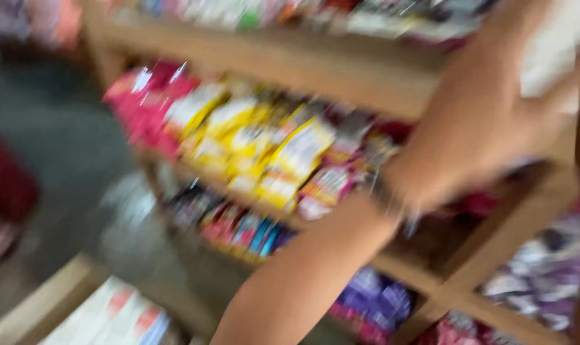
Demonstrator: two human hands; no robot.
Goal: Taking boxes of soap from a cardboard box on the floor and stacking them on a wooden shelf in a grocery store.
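The left hand [488, 121] reaches far right and closes its fingers around a pale white packet [552, 51], level with the wooden shelf [341, 70]. Yellow snack bags [264, 147] fill the row below. The packet is not yet set down. The right hand is out of view.

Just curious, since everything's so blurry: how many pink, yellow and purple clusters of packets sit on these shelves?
Pink cluster: 1
Yellow cluster: 1
Purple clusters: 2
Total: 4
Single packets are too blurred to count.
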